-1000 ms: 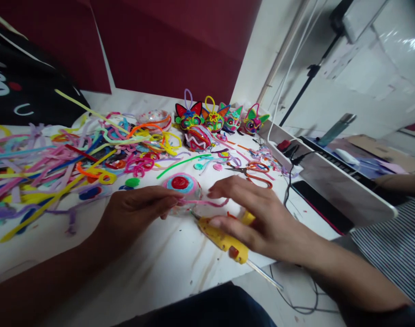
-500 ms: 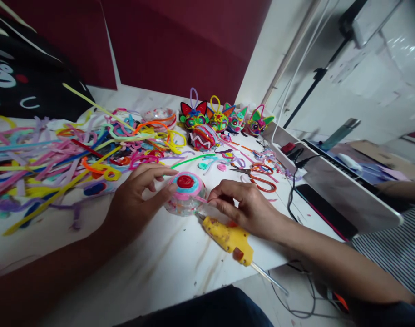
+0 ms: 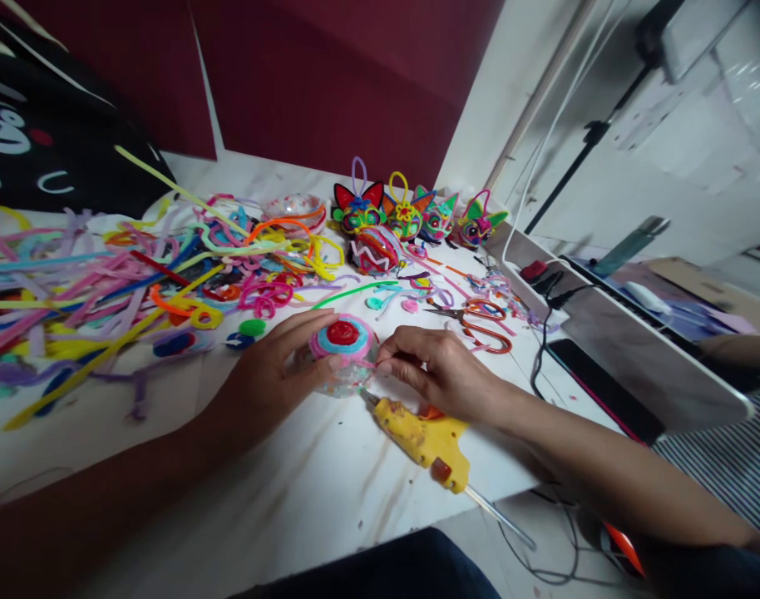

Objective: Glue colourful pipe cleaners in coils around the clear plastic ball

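Note:
A clear round ball [image 3: 343, 351] wrapped with pink, blue and red pipe cleaner sits on the white table [image 3: 305, 491]. My left hand [image 3: 273, 374] cups its left side, fingers curled against it. My right hand [image 3: 433, 370] pinches the loose pink pipe-cleaner end at the ball's right side. A yellow glue gun [image 3: 425, 439] lies on the table just below my right hand, nozzle toward the ball.
A heap of coloured pipe cleaners [image 3: 106, 283] covers the left. Several finished cat-face ornaments [image 3: 411, 218] stand at the back. Orange scissors [image 3: 480, 320] lie right of the ball. A laptop [image 3: 642, 358] and cables sit at the right edge, with another person's striped sleeve [image 3: 729, 466].
My left hand closed in around the ball's left side. My right hand drew closer to the ball, pinching the pink strand against it. The glue gun stayed put.

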`<state>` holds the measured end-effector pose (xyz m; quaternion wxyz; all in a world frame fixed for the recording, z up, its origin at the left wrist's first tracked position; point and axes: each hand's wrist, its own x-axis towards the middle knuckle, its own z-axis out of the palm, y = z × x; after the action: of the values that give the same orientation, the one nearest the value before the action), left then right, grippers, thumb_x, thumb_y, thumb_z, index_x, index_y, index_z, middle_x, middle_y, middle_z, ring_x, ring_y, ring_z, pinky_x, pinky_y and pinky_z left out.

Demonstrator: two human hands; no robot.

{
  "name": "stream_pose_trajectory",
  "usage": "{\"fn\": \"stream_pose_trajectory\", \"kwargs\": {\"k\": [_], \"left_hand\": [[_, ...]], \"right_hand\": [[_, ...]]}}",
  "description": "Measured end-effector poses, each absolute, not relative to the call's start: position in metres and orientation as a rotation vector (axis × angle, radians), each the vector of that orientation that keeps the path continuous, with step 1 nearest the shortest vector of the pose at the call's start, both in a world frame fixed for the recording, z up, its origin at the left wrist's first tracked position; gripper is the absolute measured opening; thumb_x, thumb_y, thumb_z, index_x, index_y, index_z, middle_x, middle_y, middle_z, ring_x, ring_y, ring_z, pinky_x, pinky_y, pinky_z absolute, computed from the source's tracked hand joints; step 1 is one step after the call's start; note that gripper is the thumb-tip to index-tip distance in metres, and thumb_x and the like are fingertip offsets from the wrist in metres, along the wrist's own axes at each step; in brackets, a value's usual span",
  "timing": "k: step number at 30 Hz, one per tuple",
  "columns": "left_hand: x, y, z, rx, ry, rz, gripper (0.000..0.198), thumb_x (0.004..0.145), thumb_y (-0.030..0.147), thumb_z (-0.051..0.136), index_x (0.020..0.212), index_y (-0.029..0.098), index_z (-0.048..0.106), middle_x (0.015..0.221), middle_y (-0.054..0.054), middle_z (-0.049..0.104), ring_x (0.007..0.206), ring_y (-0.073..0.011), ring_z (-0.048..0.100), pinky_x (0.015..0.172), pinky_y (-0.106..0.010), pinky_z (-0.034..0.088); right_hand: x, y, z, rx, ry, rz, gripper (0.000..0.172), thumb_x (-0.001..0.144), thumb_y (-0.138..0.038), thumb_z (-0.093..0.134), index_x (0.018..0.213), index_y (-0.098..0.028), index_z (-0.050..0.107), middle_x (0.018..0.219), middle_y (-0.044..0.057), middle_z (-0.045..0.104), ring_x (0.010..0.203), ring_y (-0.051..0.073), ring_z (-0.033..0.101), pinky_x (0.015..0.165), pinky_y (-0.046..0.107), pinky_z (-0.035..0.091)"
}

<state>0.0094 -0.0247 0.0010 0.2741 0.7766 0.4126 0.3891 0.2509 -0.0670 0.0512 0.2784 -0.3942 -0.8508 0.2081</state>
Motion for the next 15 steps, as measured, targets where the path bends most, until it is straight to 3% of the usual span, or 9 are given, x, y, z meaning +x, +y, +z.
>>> {"fn": "stream_pose_trajectory", "kwargs": {"k": [15], "left_hand": [[0.0118, -0.0234, 0.0034, 2.126, 1.112, 1.032, 0.053, 0.089, 0.056, 0.062, 0.128, 0.022, 0.071, 0.138, -0.01, 0.069, 0.13, -0.0334, 0.062, 0.117, -0.045, 0.046]], "right_hand": [[0.2508, -0.0587, 0.0512, -1.058, -2.381, 0.495, 0.016, 0.1, -0.012, 0.05, 0.096, -0.014, 0.066, 0.091, 0.007, 0.068, 0.08, 0.014, 0.063, 0.073, 0.026, 0.049]]}}
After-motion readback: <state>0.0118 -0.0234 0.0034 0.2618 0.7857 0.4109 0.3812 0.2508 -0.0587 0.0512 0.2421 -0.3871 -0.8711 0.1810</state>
